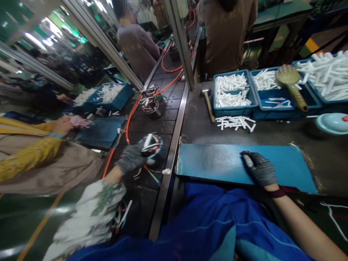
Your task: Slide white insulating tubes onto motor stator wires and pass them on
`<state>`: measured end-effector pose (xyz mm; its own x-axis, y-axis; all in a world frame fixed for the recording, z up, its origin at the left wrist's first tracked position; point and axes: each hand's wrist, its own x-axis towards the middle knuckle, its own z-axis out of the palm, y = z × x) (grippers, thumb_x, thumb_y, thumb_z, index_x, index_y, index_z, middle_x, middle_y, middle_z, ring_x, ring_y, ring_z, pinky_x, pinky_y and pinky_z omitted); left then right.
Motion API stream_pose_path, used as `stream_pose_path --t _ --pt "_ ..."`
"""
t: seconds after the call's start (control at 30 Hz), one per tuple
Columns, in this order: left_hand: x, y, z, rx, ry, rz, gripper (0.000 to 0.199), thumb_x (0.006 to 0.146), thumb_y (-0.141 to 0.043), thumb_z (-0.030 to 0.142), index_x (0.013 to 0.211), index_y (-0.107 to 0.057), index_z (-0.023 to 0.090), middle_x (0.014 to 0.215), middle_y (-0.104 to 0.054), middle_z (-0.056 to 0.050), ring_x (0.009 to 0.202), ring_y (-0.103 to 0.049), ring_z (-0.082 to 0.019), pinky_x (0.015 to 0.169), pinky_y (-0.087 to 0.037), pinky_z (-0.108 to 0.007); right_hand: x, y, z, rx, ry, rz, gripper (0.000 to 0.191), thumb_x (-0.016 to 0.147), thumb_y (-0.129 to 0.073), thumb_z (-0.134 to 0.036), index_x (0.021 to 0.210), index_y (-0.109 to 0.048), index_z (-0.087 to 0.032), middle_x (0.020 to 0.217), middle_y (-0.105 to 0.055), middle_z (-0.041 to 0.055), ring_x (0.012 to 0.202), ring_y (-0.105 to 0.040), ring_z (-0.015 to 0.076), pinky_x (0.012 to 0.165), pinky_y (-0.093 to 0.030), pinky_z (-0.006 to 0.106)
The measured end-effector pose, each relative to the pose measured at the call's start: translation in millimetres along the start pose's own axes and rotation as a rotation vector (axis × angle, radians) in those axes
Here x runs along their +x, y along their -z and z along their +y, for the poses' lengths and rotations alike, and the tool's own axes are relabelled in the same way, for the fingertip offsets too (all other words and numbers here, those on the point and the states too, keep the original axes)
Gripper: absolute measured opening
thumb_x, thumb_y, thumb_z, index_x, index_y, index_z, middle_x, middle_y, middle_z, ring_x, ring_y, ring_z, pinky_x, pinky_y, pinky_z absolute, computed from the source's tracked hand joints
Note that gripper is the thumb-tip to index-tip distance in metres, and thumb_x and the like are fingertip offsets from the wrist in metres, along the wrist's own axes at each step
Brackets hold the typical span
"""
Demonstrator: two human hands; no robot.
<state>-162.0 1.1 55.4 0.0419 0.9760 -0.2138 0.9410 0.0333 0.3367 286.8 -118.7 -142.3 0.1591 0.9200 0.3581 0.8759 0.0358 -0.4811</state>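
My left hand (132, 158), in a dark grey glove, reaches over the conveyor at the left. Its fingers grip the near side of a motor stator (152, 145), a ring of windings with white tubes and coloured leads. My right hand (259, 168), also gloved, lies on a blue mat (212, 159) with its fingers loosely bent and nothing visible in them. Farther up the conveyor stands another stator (153, 107) with white tubes on top. A small white connector (166, 171) lies on the metal rail near my left hand.
Blue bins (236, 108) of white tubes line the bench's far side, with loose tubes (236, 122) in front. A hammer (208, 105), a yellowish brush (292, 85) and a light-blue lidded container (333, 124) are there. Orange hose (130, 117) runs along the conveyor. A co-worker's arm (35, 156) is at left.
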Motion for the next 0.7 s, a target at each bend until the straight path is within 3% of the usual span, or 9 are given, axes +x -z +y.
stream_pose_path --t 0.07,0.13,0.23,0.3,0.4,0.47,0.57,0.63,0.7 --pt "15.6 -14.1 21.5 -0.027 -0.278 -0.191 0.062 0.068 -0.091 0.023 0.127 -0.070 0.024 0.119 -0.075 0.004 0.111 -0.068 -0.023 0.103 -0.047 -0.029 0.0 0.6 -0.2 0.014 -0.015 -0.007 0.049 0.102 -0.044 -0.051 0.105 -0.079 -0.017 0.102 -0.079 0.0134 0.092 -0.076 0.0268 0.085 -0.059 0.039" --pt "29.5 -36.0 49.9 -0.006 -0.561 -0.344 0.066 0.064 -0.094 0.029 0.126 -0.072 0.025 0.127 -0.073 0.000 0.119 -0.066 -0.028 0.110 -0.044 -0.033 -0.1 0.4 -0.3 0.031 -0.029 0.000 0.048 0.102 -0.045 -0.050 0.105 -0.079 -0.017 0.102 -0.079 0.0133 0.093 -0.076 0.0267 0.086 -0.060 0.039" --pt "36.5 -75.5 95.0 0.101 -0.824 -0.460 0.074 0.060 -0.093 0.023 0.130 -0.071 0.029 0.133 -0.071 -0.004 0.126 -0.064 -0.032 0.114 -0.042 -0.038 0.3 -0.1 -0.3 0.060 -0.024 -0.003 0.047 0.102 -0.044 -0.049 0.105 -0.079 -0.017 0.102 -0.079 0.0138 0.093 -0.075 0.0269 0.088 -0.060 0.040" --pt "32.1 -96.3 117.5 0.136 -0.938 -0.477 0.070 0.068 -0.086 0.022 0.135 -0.068 0.033 0.137 -0.069 -0.004 0.128 -0.062 -0.031 0.114 -0.042 -0.040 1.4 0.9 -0.8 0.064 -0.028 -0.029 0.045 0.103 -0.044 -0.047 0.106 -0.079 -0.017 0.103 -0.079 0.0137 0.094 -0.075 0.0268 0.089 -0.060 0.041" --pt "23.2 -104.9 131.6 0.156 -0.991 -0.430 0.059 0.081 -0.078 0.026 0.138 -0.065 0.033 0.142 -0.065 -0.005 0.133 -0.058 -0.031 0.122 -0.032 -0.049 3.8 5.6 -3.9 0.078 -0.055 -0.065 0.043 0.103 -0.046 -0.045 0.108 -0.078 -0.018 0.104 -0.079 0.0137 0.095 -0.074 0.0264 0.089 -0.059 0.040" --pt "20.7 -95.8 131.5 0.136 -0.974 -0.431 0.074 0.072 -0.087 0.031 0.141 -0.062 0.028 0.144 -0.063 -0.010 0.137 -0.054 -0.036 0.124 -0.023 -0.057 6.4 10.9 -8.8 0.136 -0.039 -0.086 0.042 0.103 -0.047 -0.045 0.110 -0.078 -0.018 0.102 -0.078 0.0133 0.095 -0.073 0.0260 0.090 -0.058 0.040" --pt "18.4 -76.1 132.3 -0.046 -0.837 -0.455 0.099 0.062 -0.094 0.043 0.149 -0.052 0.020 0.142 -0.063 -0.013 0.131 -0.058 -0.036 0.117 -0.039 -0.052 14.8 19.6 -19.8 0.305 0.077 -0.099 0.037 0.102 -0.052 -0.045 0.116 -0.076 -0.021 0.109 -0.077 0.0119 0.104 -0.070 0.0254 0.096 -0.056 0.041" --pt "14.3 -72.3 139.4 -0.170 -0.728 -0.386 0.077 0.078 -0.083 0.050 0.144 -0.056 0.020 0.134 -0.068 -0.010 0.121 -0.065 -0.029 0.106 -0.050 -0.042 24.7 22.8 -27.9 0.435 0.199 -0.134 0.036 0.102 -0.055 -0.045 0.125 -0.073 -0.023 0.124 -0.073 0.0112 0.116 -0.067 0.0250 0.102 -0.055 0.042" --pt "8.4 -80.9 150.3 -0.182 -0.685 -0.305 0.047 0.092 -0.071 0.047 0.130 -0.066 0.020 0.120 -0.073 -0.007 0.109 -0.069 -0.024 0.099 -0.053 -0.038 37.4 22.0 -35.8 0.530 0.323 -0.213 0.039 0.101 -0.056 -0.045 0.133 -0.069 -0.026 0.140 -0.065 0.0104 0.129 -0.061 0.0251 0.109 -0.051 0.045"
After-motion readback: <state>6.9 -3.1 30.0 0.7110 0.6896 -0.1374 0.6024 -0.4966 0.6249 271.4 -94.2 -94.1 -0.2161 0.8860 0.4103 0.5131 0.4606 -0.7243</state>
